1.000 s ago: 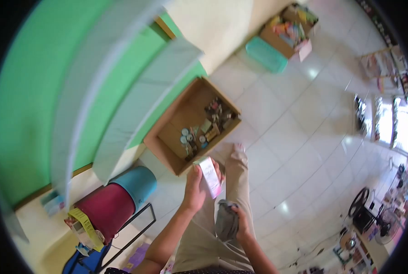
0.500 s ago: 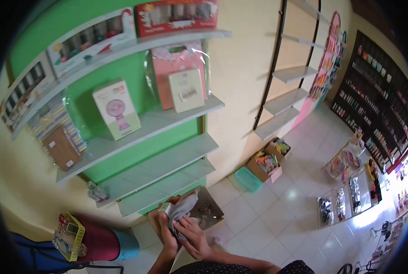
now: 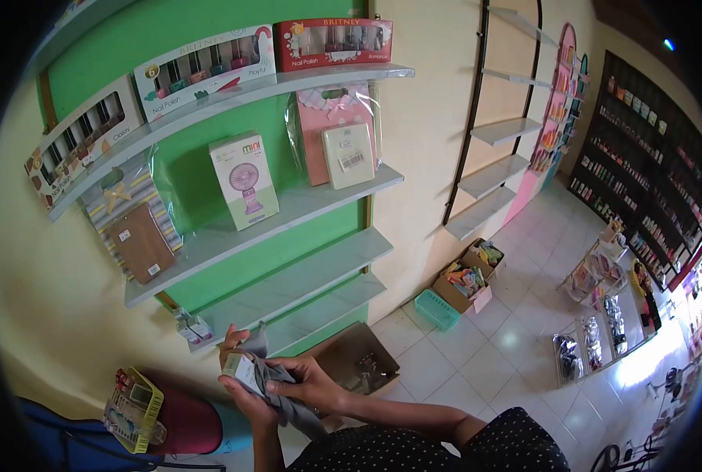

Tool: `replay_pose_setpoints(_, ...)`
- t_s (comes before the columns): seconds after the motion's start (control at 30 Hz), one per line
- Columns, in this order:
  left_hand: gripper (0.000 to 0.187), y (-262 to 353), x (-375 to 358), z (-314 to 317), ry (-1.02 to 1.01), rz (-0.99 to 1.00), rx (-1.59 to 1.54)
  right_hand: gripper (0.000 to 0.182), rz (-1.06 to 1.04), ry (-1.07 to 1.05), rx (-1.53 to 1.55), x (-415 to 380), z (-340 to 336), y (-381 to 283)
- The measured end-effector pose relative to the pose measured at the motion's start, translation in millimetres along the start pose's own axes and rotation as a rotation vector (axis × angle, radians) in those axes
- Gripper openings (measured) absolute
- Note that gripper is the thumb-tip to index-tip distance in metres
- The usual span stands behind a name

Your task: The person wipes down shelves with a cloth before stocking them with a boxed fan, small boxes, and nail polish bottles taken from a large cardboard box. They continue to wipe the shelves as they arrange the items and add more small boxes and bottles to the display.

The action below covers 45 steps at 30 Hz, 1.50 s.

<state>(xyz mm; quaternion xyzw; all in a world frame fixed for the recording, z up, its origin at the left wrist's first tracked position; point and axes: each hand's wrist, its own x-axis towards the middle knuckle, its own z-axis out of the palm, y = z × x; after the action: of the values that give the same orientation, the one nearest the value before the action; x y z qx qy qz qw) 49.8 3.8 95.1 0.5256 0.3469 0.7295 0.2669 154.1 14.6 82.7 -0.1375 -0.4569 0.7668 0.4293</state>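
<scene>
In the large open carton (image 3: 331, 354) on the floor we see a jumble of small items (image 3: 376, 368), too dim to tell singly, gathered toward its right side. At the carton's near left, raised in front of it, our left hand (image 3: 245, 393) is closed around a small pale box (image 3: 242, 370). Our right hand (image 3: 308, 385) grips a grey cloth (image 3: 297, 413) and presses it against that box, so the cloth covers part of it.

Left of the carton we have a yellow basket (image 3: 148, 421) of small packages, sitting on a crimson tub (image 3: 194, 409) with a blue tub (image 3: 235, 434) beside it. Beyond the carton to the right are a turquoise basket (image 3: 436, 310) and two cardboard boxes (image 3: 477, 301) filled with colourful packets.

Above the carton rise our grey shelves (image 3: 288, 285) on a green wall panel (image 3: 198, 161). One carries a mini fan box (image 3: 243, 181) between two gift bags; the shelf over it holds three nail polish sets (image 3: 205, 72). Pale floor tiles (image 3: 477, 358) spread right of the carton, toward a dark display rack (image 3: 638, 157) stocked with rows of goods.
</scene>
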Motion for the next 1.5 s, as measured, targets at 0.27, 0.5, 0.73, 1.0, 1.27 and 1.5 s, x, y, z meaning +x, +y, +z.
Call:
replay_pose_setpoints(0.27, 0.053, 0, -7, -4, 0.104, -0.045, -0.024, 0.034, -0.169, 0.065, -0.364, 3, 12, 8)
replay_pose_setpoints(0.5, 0.038, 9, -10, -2, 0.103, -0.148, -0.025, 0.035, -0.017, 0.180, -0.611, -4, 14, -1)
replay_pose_setpoints(0.73, 0.038, 8, -20, -19, 0.194, -0.163, 0.024, 0.043, -0.018, 0.001, -0.736, -8, 5, -1)
replay_pose_setpoints(1.0, 0.044, 15, -12, -40, 0.162, -0.240, -0.159, 0.042, 0.142, 0.090, -0.403, -2, -19, -1)
replay_pose_setpoints(1.27, 0.041, -1, -24, -47, -0.160, -0.284, -0.190, 0.033, -0.019, -0.231, -1.075, 23, 2, -5)
replay_pose_setpoints(1.5, 0.039, -16, -36, -58, -0.136, -0.326, -0.041, 0.030, 0.109, -0.426, -1.030, 52, -15, 2)
